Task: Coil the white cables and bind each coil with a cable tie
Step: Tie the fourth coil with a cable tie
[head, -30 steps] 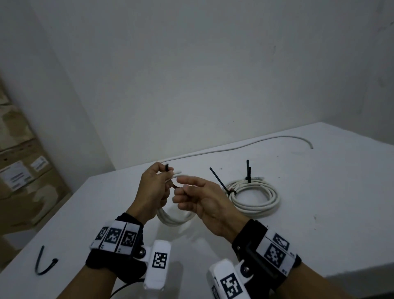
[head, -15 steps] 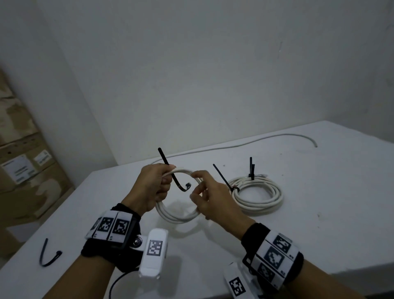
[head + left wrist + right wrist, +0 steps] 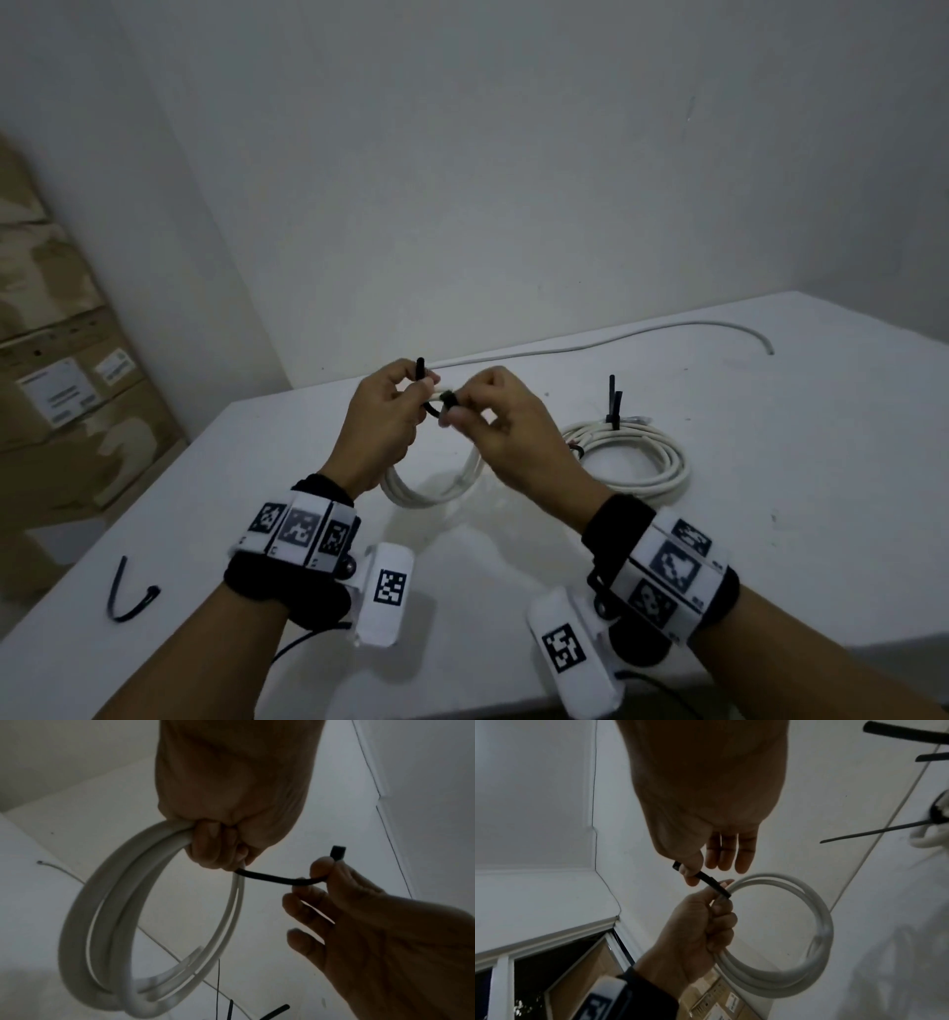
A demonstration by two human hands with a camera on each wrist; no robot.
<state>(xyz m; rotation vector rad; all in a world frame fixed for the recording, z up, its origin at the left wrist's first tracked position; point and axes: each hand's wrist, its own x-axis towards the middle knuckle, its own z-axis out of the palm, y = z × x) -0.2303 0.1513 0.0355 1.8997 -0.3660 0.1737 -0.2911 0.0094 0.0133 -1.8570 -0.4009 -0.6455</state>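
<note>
- Your left hand (image 3: 382, 419) is fisted round the top of the white cable coil (image 3: 107, 925), which hangs below it above the bench (image 3: 770, 514); its tip is also clamped there with the cable tie (image 3: 277, 879).
- Your right hand (image 3: 506, 431) pinches the tie's head end (image 3: 338, 852) between thumb and forefinger; the other fingers hang loosely curled and hold nothing.
- Governing relation: the tie runs as a short dark span between the two hands, its long axis roughly level, left to right. The tail (image 3: 421, 367) stands up out of the left fist; the head sits just beside it, apart, on your right.
- Judgement: the head must meet that tail over the bundle, so the right hand is the nearer one to carry it across. Whether the strap already passes under every turn of the coil cannot be told.
- A finished coil (image 3: 629, 457), already tied, lies on the bench to the right; an uncoiled cable (image 3: 616, 342) runs along the far edge, and a spare tie (image 3: 128, 598) lies near left.
</note>
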